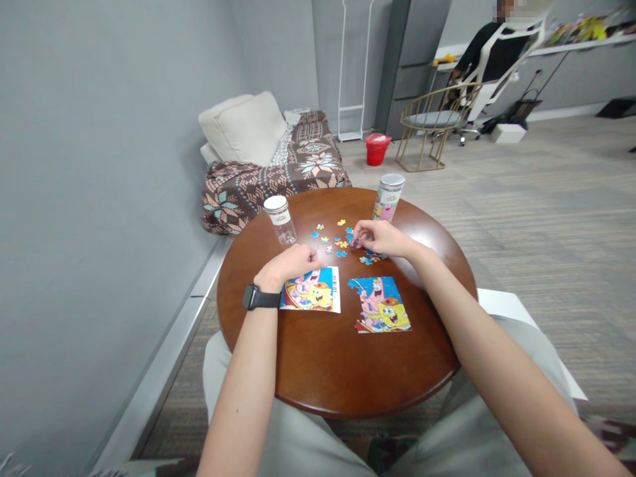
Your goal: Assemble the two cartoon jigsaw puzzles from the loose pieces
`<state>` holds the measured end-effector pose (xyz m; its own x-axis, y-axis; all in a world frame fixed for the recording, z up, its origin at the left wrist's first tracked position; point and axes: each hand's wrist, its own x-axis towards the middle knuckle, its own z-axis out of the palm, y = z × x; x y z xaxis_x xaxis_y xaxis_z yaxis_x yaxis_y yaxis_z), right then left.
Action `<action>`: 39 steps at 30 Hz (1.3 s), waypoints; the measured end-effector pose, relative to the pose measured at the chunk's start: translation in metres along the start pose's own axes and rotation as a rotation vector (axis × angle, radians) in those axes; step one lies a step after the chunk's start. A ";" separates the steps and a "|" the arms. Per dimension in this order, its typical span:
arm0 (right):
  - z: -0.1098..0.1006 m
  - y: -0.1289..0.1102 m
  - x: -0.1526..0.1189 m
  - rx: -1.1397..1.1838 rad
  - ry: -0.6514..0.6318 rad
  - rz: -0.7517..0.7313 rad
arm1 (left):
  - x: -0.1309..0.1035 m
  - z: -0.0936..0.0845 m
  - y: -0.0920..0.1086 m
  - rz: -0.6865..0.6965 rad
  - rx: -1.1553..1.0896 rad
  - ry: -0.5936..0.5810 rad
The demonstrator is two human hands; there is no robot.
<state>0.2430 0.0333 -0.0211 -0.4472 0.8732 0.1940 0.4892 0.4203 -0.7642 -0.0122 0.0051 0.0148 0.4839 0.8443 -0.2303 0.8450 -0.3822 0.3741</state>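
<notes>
My left hand (pixel 291 264), with a black watch on its wrist, rests at the top edge of a picture card (pixel 318 297) showing cartoon figures. Its fingers are loosely bent, thumb apart, and nothing shows between them. Among the loose jigsaw pieces, the fingertips of my right hand (pixel 380 236) pinch a small puzzle piece (pixel 356 244), mostly covered by the fingers. Blue and yellow puzzle pieces (pixel 341 254) lie scattered between and beyond both hands. Nearer me, a partly joined jigsaw puzzle (pixel 382 308) lies flat, its left edge uneven; its picture matches the card.
On the round brown table (pixel 348 371), a clear jar (pixel 282 222) with a white lid stands back left. A silver-lidded canister (pixel 388 197) stands back right. Beyond are a patterned sofa (pixel 278 179), a red bin (pixel 377 150), a gold-framed chair (pixel 432 120) and a seated person (pixel 479 50).
</notes>
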 end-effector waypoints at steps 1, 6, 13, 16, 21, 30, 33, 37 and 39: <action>0.000 0.000 0.000 0.009 -0.001 0.003 | 0.000 0.000 0.000 -0.002 -0.002 -0.001; 0.002 0.005 0.001 0.090 -0.017 0.042 | -0.001 -0.001 0.002 -0.004 0.000 -0.005; 0.002 0.003 0.000 0.091 -0.007 0.044 | 0.000 -0.001 0.003 -0.009 0.005 0.012; 0.001 0.001 0.000 0.083 -0.024 0.029 | 0.001 0.000 0.001 0.003 0.001 0.015; 0.001 -0.001 0.000 0.057 -0.009 0.001 | 0.002 0.001 -0.001 0.008 0.003 0.016; 0.001 0.003 0.001 0.024 -0.018 -0.029 | 0.000 0.000 0.003 -0.006 0.002 0.000; 0.001 0.002 0.001 0.082 -0.032 0.004 | 0.000 0.000 0.003 -0.003 0.016 0.001; 0.001 0.000 0.000 0.133 -0.035 0.041 | 0.000 0.000 0.003 -0.004 0.018 0.001; 0.002 -0.001 0.000 0.155 -0.037 0.052 | 0.000 -0.001 0.003 -0.005 0.013 -0.002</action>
<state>0.2413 0.0325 -0.0214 -0.4529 0.8819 0.1311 0.3923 0.3292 -0.8589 -0.0103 0.0040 0.0163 0.4796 0.8458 -0.2337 0.8505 -0.3825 0.3610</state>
